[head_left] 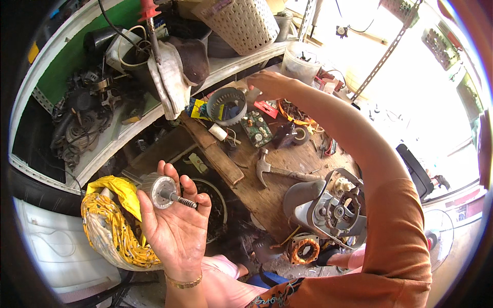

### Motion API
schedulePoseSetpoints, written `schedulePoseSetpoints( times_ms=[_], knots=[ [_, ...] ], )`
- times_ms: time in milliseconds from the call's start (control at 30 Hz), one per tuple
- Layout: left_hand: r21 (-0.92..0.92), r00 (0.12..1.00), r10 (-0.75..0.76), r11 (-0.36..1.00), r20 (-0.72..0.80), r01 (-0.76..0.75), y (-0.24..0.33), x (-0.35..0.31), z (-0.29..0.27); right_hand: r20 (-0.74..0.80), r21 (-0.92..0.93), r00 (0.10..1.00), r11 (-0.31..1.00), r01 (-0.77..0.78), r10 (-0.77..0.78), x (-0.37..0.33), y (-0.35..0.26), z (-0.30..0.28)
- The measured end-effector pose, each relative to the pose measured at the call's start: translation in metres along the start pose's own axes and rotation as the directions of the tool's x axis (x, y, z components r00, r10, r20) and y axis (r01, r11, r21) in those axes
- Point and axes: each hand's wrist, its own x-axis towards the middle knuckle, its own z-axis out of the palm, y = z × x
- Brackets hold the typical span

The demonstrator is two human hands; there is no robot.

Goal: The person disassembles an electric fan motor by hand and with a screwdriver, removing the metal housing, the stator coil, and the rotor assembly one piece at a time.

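My left hand (pixel 179 226) is raised palm up, fingers curled round a motor rotor (pixel 163 192). The rotor's threaded shaft points out to the right. Across the workbench, my right arm stretches to the far edge, where my right hand (pixel 268 85) bends its fingers down at a small greyish thing (pixel 251 95), partly hidden. Close beside those fingers stands a grey slotted ring (pixel 226 107). Near it lie a green circuit board (pixel 258 129) and a red card (pixel 266 108).
A claw hammer (pixel 287 173), a grey motor housing (pixel 334 208) and a copper-wound stator (pixel 303 249) are on or by the wooden bench (pixel 246 191). A yellow bag (pixel 115 226) lies left. Above are a cluttered shelf (pixel 226 64) and a white basket (pixel 239 23).
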Motion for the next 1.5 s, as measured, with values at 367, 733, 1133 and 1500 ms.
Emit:
schedulePoseSetpoints(
  times_ms=[367,733,1133,1500],
  knots=[
    [0.015,0.999,-0.027,1.000,0.039,0.026,0.000,0.002,-0.006,0.167,-0.257,0.966,0.955,-0.148,0.195,0.002,-0.006,0.033],
    [0.045,0.999,-0.008,0.999,0.036,0.007,0.000,0.006,-0.009,0.097,-0.151,0.984,0.980,-0.131,0.147,0.002,0.006,0.028],
    [0.136,0.999,0.017,0.991,-0.028,-0.013,-0.021,0.016,-0.016,-0.153,0.132,0.972,0.979,-0.157,0.176,-0.041,-0.006,-0.086],
    [0.074,0.992,-0.090,0.992,-0.091,0.097,-0.054,0.028,-0.022,-0.047,0.371,0.995,0.926,-0.067,0.091,-0.139,-0.164,-0.146]
  ],
)
